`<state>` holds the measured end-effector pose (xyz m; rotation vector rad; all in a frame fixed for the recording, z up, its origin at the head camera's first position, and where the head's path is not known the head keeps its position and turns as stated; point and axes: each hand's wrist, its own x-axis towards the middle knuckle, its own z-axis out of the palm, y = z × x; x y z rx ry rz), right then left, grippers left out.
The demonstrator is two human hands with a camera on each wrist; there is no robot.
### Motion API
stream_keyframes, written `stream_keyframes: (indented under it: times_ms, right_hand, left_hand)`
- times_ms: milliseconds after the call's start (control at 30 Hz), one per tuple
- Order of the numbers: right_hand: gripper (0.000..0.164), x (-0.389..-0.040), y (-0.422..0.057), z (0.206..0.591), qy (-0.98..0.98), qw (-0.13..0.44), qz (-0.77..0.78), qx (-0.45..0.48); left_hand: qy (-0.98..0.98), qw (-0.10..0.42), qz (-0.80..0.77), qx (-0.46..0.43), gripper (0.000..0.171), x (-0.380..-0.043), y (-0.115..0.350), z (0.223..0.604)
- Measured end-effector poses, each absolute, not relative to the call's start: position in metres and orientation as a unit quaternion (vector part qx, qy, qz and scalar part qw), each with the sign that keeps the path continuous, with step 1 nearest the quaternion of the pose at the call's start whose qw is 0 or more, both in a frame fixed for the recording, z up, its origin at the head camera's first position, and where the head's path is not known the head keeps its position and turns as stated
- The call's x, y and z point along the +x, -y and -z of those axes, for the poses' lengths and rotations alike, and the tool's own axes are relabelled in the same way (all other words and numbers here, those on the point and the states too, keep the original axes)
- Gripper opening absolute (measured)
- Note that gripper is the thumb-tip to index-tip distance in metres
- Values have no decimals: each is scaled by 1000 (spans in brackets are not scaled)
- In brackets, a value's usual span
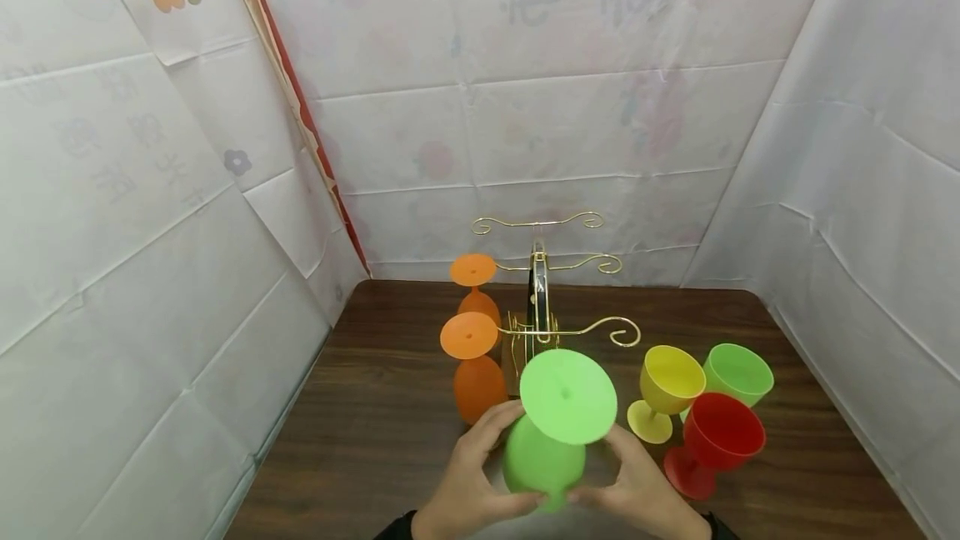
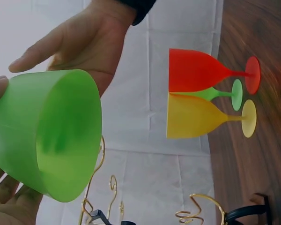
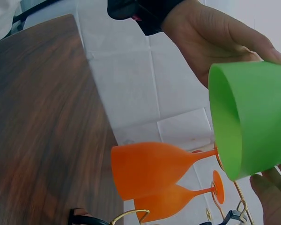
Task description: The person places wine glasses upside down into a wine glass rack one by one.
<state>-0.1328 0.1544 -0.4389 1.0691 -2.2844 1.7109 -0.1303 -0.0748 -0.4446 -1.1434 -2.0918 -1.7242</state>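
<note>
Goblet [image 1: 558, 433], light green and upside down with its round foot uppermost, is held above the near side of the table [image 1: 360, 440] by the left hand [image 1: 471, 477] and the right hand [image 1: 643, 488], thumbs and fingers curved about opposite sides of its bowl. Just beyond stands a gold rack [image 1: 542, 294], two orange goblets [image 1: 480, 390] hanging inverted on its left side. To the right, a yellow goblet [image 1: 670, 382], a red goblet [image 1: 720, 433] and a second green goblet [image 1: 738, 373] stand upright, close together.

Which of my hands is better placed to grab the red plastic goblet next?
Probably your right hand: it's nearer the red goblet. Your left hand is farther; both hold the upside-down light-green plastic goblet.
</note>
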Motion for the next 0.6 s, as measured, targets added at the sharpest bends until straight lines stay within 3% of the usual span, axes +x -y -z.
stream_keyframes:
  times_ms: [167,600]
  right_hand:
    - [80,-131,-150,440,741,50,-574,345]
    - [78,-134,-139,440,746,116,-550,357]
  left_hand:
    - [714,149,545,-413,84,-133,75,448]
    - [753,117,521,-384,86,-128,83,443]
